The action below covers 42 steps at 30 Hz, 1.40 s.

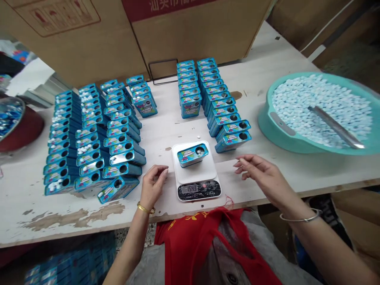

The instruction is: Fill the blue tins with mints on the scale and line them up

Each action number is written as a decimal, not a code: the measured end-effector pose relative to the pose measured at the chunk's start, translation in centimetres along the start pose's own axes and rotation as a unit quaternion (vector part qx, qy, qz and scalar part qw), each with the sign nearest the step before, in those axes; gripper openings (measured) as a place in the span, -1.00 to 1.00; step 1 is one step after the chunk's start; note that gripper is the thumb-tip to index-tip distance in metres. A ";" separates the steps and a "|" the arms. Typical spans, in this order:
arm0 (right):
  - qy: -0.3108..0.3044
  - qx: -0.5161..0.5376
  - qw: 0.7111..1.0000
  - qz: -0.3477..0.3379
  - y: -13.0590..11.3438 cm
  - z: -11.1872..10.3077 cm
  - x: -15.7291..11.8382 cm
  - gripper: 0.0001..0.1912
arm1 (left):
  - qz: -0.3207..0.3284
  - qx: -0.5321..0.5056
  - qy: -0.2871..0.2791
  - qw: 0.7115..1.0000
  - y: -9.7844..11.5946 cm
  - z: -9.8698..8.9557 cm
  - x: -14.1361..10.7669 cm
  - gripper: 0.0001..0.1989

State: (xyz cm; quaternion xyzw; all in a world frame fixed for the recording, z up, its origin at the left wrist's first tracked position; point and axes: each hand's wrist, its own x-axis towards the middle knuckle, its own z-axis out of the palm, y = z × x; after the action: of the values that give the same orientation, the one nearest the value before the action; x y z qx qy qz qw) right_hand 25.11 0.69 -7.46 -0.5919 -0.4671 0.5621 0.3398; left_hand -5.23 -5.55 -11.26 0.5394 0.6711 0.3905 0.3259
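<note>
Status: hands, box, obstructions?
Left hand left of scale, right hand right of it, both off box. Box on scale. Loose candy beyond scale.

Caramel lettering, a lit readout and Chinese print.
The small blue rectangular tin with a round hole in its lid (187, 155) reads "CARAMELO" above a second word that looks like "MACIZO"; the same wording shows on the front of the blue upright tin at the near end of the back middle row (190, 107) and on that of the blue tin at the near end of the short back-left row (145, 107). The white kitchen scale with a black marbled panel (194, 176) displays "-1543", any decimal point too small to tell. Pale Chinese characters, "汕头市福" and more cut off, stand on the dark red band of the brown cardboard carton (190, 43).
</note>
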 end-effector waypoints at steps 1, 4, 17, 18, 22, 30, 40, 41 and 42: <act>0.004 0.002 1.000 0.016 1.2 0.0 -0.2 -0.64 | 0.005 0.005 0.000 1.000 0.2 0.0 0.2 -0.80; 0.005 0.009 0.999 0.047 4.0 0.4 -0.5 -0.60 | 0.027 0.024 0.001 0.999 1.0 0.0 0.8 -0.81; -0.001 -0.009 1.000 0.015 5.9 1.6 0.4 -0.60 | 0.175 0.135 -0.171 0.960 3.9 4.4 16.3 -0.77; 0.001 -0.007 1.000 0.016 6.0 1.6 0.4 -0.60 | 0.184 0.142 -0.193 0.953 4.1 5.4 17.5 -0.78; 0.006 0.002 1.000 0.031 6.4 1.6 0.3 -0.60 | 0.201 0.167 -0.266 0.928 4.8 8.3 20.0 -0.91; 0.013 -0.013 1.000 0.014 6.8 1.5 0.7 -0.62 | 0.193 0.117 -0.190 0.955 9.5 2.6 15.5 -0.85; 0.010 0.009 1.000 0.007 6.7 1.5 0.3 -0.61 | 0.276 0.350 -0.175 0.878 12.0 0.3 7.2 -0.45; 0.009 0.013 1.000 0.008 6.7 1.5 0.3 -0.61 | 0.281 0.367 -0.177 0.869 11.9 0.3 7.6 -0.52; 0.008 0.014 1.000 0.008 6.8 1.6 0.3 -0.61 | 0.287 0.384 -0.170 0.861 11.8 0.4 8.3 -0.59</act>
State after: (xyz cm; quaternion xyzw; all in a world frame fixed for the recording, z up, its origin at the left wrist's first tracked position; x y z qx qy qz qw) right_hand 24.70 -1.46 -14.09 -0.5951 -0.4516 0.5664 0.3479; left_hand -1.07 4.01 -1.24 0.8486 0.5176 0.0796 0.0756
